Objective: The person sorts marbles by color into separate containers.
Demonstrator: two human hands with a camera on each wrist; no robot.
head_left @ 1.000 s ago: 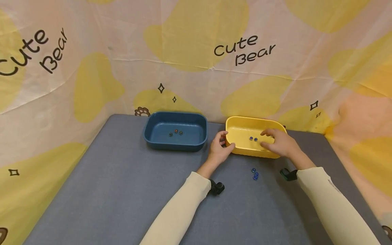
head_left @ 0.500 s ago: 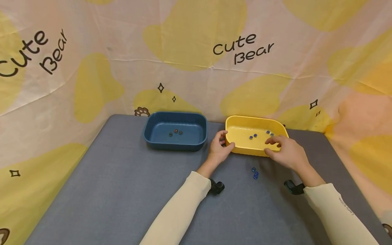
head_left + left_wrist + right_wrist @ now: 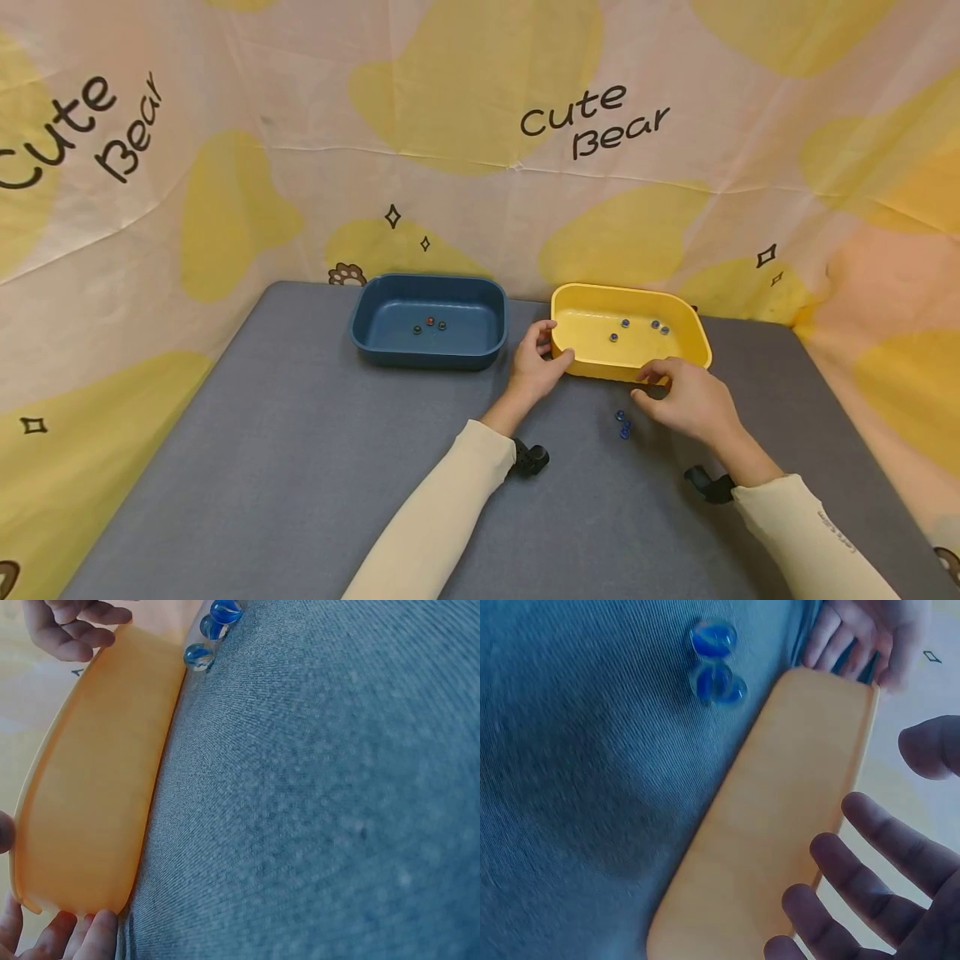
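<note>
My left hand (image 3: 537, 367) grips the left end of a yellow plastic tub (image 3: 600, 369), thumb at the front corner and fingers against the end wall. In the tub lie several blue glass marbles (image 3: 626, 323), spread from its middle to its right. My right hand (image 3: 693, 400) hovers over the tub's front right rim, fingers spread and loosely bent, with nothing in them; the right wrist view shows these fingers (image 3: 881, 825) apart from the thumb. On the cloth in front of the tub, three blue marbles (image 3: 713, 637) sit bunched together.
A dark blue tub (image 3: 431, 360) stands to the left of the yellow one, with three small dark or reddish marbles (image 3: 431, 321) inside. Both stand near the back edge of the grey-blue cloth-covered table (image 3: 300, 467). A printed fabric curtain (image 3: 465, 192) rises behind.
My right hand has drawn back from inside the yellow tub to its front rim. Two more marbles now show at the tub's right, and one in its middle has rolled back. The left hand stays put.
</note>
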